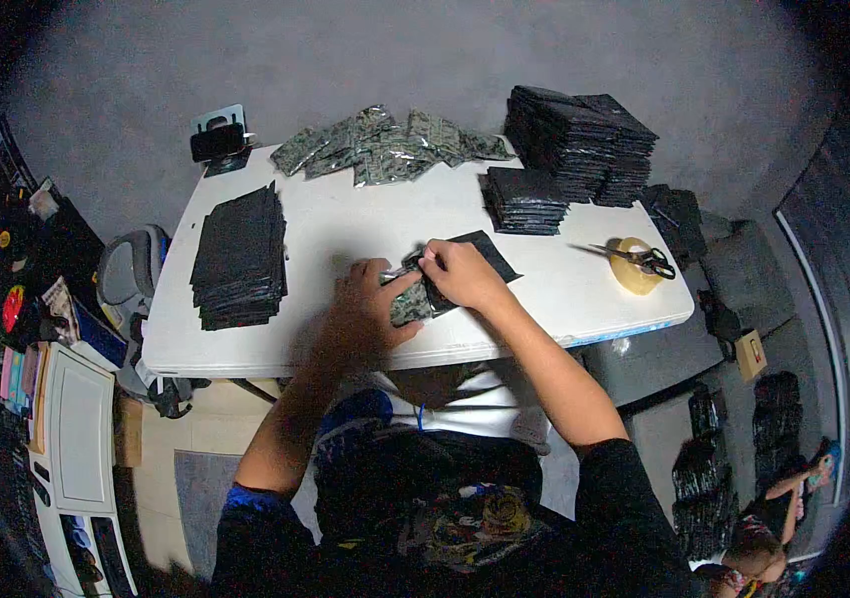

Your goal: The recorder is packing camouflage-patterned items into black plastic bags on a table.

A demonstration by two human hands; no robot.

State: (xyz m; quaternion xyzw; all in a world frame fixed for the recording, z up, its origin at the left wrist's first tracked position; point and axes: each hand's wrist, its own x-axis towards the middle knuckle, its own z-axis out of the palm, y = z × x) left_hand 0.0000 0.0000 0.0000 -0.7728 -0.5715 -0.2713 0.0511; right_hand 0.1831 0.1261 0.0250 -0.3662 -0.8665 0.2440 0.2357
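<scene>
Near the table's front edge, my left hand (373,307) has its fingers curled round a small camouflage-patterned packet (409,305) in clear plastic. The packet lies against the near left side of a flat black plastic bag (490,254). My right hand (463,274) is closed in a pinch at the meeting of bag and packet, gripping the bag's edge. Its fingers partly cover that edge, so how far the packet sits inside cannot be told. More camouflage packets (380,149) are heaped at the table's far edge.
The white table (345,224) bears a pile of black bags (238,261) at left, tall black stacks (579,145) and a shorter stack (524,202) at right. Scissors (656,263) rest on a tape roll (634,277). A phone (217,143) stands far left; a person (759,548) is lower right.
</scene>
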